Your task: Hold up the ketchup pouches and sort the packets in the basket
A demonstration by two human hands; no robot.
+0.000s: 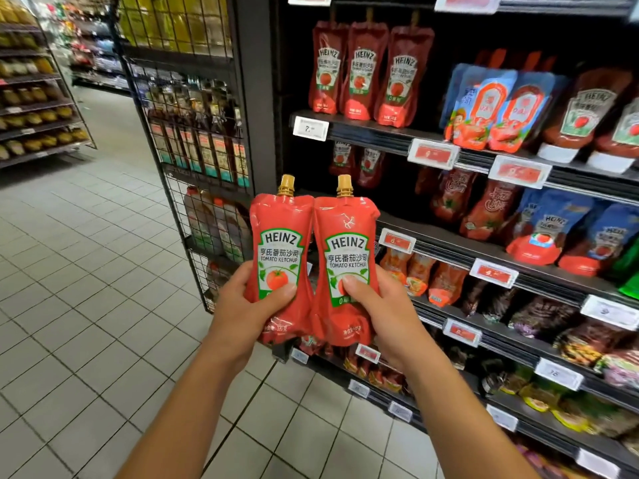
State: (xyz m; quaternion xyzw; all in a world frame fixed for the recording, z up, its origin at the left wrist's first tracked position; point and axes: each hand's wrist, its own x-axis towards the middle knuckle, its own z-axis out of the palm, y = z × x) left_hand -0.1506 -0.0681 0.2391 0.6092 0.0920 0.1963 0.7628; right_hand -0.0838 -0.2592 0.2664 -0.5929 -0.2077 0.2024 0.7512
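Observation:
I hold two red Heinz tomato ketchup pouches upright, side by side and touching, in front of a shop shelf. My left hand (247, 307) grips the lower half of the left pouch (280, 236), thumb across its label. My right hand (378, 311) grips the right pouch (347, 243) the same way, thumb on the tomato picture. Both pouches have gold screw caps on top.
Dark shelves (390, 133) on the right carry more ketchup pouches (363, 70), bottles (584, 115) and price tags. A black wire rack (193, 140) with sauce bottles stands at the shelf end. A tiled aisle floor (86, 288) stretches left toward another shelf unit (34, 98).

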